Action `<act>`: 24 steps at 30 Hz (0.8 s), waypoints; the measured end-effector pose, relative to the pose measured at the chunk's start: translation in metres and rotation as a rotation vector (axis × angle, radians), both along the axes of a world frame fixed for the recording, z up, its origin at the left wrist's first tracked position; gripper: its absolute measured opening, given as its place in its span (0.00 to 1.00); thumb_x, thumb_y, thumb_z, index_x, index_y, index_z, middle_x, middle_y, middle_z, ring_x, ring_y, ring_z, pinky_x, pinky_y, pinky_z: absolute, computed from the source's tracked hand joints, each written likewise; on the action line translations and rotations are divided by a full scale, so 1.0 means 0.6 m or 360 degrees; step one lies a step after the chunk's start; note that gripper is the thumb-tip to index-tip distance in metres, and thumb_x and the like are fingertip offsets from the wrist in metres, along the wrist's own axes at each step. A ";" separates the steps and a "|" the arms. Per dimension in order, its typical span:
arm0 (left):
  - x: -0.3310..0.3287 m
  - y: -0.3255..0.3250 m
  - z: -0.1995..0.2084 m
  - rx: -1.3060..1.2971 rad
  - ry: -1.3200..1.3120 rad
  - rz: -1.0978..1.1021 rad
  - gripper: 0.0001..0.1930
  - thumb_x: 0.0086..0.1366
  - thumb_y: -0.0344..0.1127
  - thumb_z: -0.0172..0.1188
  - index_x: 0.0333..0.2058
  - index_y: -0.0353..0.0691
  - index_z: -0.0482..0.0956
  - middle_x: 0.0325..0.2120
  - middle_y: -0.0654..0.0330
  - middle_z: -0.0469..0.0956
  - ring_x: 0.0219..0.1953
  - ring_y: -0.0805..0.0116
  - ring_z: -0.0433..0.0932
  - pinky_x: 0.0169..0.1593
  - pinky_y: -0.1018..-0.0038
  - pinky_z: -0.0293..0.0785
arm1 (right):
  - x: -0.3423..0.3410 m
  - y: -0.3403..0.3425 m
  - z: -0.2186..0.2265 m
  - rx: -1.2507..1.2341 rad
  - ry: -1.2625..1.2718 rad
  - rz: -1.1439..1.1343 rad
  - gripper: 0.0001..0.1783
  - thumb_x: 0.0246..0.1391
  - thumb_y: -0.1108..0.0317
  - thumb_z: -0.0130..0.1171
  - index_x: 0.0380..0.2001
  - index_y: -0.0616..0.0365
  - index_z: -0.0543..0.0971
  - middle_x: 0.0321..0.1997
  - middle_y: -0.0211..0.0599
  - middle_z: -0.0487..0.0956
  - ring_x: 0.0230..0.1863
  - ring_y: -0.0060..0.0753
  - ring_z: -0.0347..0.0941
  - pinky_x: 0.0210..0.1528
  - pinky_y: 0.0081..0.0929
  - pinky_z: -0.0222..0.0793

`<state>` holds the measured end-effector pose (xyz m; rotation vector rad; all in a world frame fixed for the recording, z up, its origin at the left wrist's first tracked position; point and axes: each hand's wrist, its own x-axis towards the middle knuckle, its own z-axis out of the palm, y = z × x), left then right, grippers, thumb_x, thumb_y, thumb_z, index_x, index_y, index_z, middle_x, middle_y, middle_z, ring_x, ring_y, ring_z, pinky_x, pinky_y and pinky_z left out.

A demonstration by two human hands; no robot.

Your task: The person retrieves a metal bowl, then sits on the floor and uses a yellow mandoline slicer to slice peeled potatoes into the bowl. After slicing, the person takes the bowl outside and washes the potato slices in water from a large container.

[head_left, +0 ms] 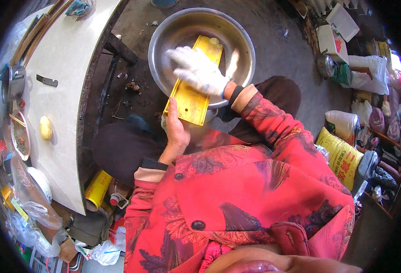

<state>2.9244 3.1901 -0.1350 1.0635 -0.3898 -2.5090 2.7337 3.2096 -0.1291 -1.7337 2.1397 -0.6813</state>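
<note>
Thumb (172,108) atop, left hand (178,134) clamps yellow board (192,101); gloved right hand (201,73) slants across, grip unclear.

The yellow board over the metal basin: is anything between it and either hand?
Nothing visible at the left hand, which grips the near end of the yellow board. A white glove covers the right hand; anything beneath its palm is hidden.

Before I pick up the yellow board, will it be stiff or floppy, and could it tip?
The yellow board probably feels stiff, as its long edges look straight. It might tip if the left hand lets go, since its near end juts past the rim of the metal basin.
</note>
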 end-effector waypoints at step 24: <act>0.000 0.010 0.011 -0.0015 -0.0049 -0.0198 0.25 0.65 0.52 0.57 0.51 0.38 0.72 0.42 0.61 0.78 0.38 0.72 0.79 0.41 0.75 0.74 | 0.016 -0.203 0.092 -0.0394 -0.0037 0.0314 0.24 0.58 0.54 0.54 0.54 0.53 0.73 0.48 0.48 0.78 0.50 0.49 0.74 0.53 0.35 0.69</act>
